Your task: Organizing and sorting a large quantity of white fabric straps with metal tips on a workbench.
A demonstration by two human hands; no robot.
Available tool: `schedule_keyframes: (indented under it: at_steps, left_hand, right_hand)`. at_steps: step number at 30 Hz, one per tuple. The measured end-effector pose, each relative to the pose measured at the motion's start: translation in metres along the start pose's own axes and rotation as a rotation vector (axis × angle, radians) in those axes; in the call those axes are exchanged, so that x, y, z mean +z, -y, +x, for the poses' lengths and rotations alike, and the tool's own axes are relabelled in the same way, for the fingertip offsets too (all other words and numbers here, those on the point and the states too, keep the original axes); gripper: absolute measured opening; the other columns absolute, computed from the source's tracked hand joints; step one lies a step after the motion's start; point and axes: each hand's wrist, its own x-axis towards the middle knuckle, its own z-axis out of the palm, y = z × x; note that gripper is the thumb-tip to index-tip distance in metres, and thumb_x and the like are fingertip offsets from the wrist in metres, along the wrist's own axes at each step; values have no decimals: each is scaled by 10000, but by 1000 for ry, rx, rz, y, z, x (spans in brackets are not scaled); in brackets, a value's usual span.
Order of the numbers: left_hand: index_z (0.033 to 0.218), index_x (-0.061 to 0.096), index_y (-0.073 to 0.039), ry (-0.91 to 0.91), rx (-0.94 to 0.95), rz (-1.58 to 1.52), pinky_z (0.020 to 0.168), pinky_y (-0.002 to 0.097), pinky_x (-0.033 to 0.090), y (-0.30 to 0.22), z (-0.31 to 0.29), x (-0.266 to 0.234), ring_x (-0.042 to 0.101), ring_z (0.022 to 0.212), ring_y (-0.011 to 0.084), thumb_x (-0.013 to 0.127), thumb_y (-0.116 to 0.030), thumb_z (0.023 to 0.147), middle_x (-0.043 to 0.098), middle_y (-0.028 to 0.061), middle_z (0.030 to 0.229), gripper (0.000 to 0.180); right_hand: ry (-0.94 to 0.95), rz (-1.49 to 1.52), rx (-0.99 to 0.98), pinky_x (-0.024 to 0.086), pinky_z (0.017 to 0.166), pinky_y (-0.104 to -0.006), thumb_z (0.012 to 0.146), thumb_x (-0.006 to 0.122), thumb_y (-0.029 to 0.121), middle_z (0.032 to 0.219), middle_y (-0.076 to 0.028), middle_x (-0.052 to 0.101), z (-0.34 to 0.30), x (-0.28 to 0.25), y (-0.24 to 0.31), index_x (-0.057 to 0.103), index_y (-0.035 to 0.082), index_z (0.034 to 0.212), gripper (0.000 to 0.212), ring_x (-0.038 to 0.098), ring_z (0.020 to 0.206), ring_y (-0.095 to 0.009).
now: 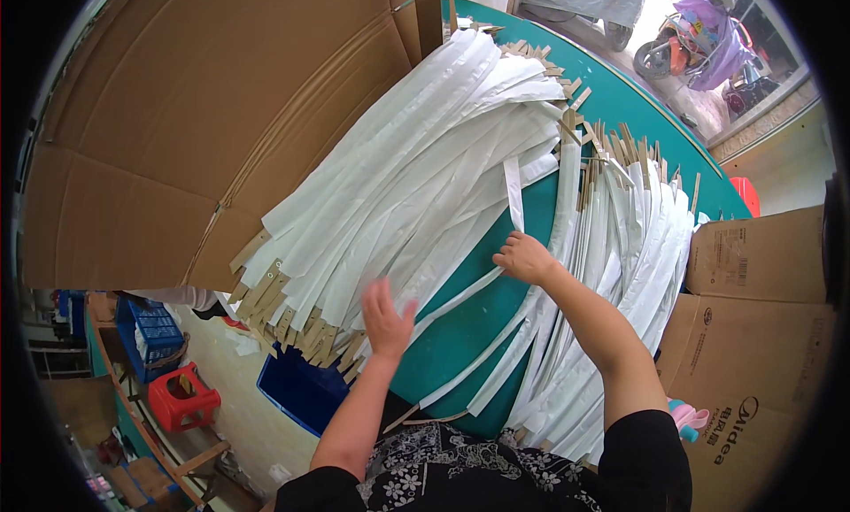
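Piles of white-covered strips with brown ends lie across a green bench, one to the left and one to the right of a gap in which both hands are at work. The right hand is closed, its fingers drawn together on a narrow white strip that rises from the fingertips toward the far end of the left pile; a second white length slants from the same hand down to the left, and whether the two form one piece cannot be told. The left hand is open, slightly blurred, with fingers raised and thumb apart, over the near edge of the left pile; nothing is visible in its grasp. The chief hazard appears to be tangling: because the strips overlap closely, a pull on the held one could drag its neighbours out of line, and a sharp bend at the fingers could crease the white covering. A second hazard lies at the near left, where brown ends project past the bench edge above a blue bin; an unbalanced shift of the pile might tip some of them off. Loose strips crossing the gap reach toward the patterned garment, where a tip might snag if the person leans forward.
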Motion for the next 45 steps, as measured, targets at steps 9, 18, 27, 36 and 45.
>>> schedule_keyframes:
  at_steps: [9,18,27,36,45]
  left_hand:
    - [1007,655,-81,372,21,-127,767,411,465,0,0,8,616,824,283,682,-146,807,636,71,870,211]
    - [1191,584,-100,-192,-124,265,945,461,366,50,119,-55,526,1053,308,757,-214,753,591,115,1056,485]
    - [1026,592,-110,127,-14,173,824,416,432,27,82,-47,582,905,270,733,-109,720,603,62,1006,337]
    - [1076,639,-221,37,176,118,628,349,529,12,48,-25,641,774,238,616,-7,753,595,91,1185,389]
    - [1084,641,-120,187,225,25,691,350,526,1,32,-29,620,896,251,653,-100,760,621,81,1105,324]
  right_hand:
    - [-536,18,-39,403,862,-337,797,602,122,827,-25,479,30,-26,35,565,213,1172,387,527,823,-188]
    - [-707,-28,-47,338,1092,-392,745,599,111,978,-27,540,27,-40,39,589,135,936,192,543,1034,-182]
    - [-767,11,-12,370,1083,-395,744,585,62,864,-13,532,28,-52,33,569,186,1185,459,558,894,-186]
    - [-737,-120,-6,382,1023,-391,787,571,63,834,20,500,49,-77,44,478,334,1377,656,538,830,-149]
    - [-714,-97,20,365,1030,-407,764,596,76,875,25,490,60,-66,49,566,288,1233,516,530,890,-146]
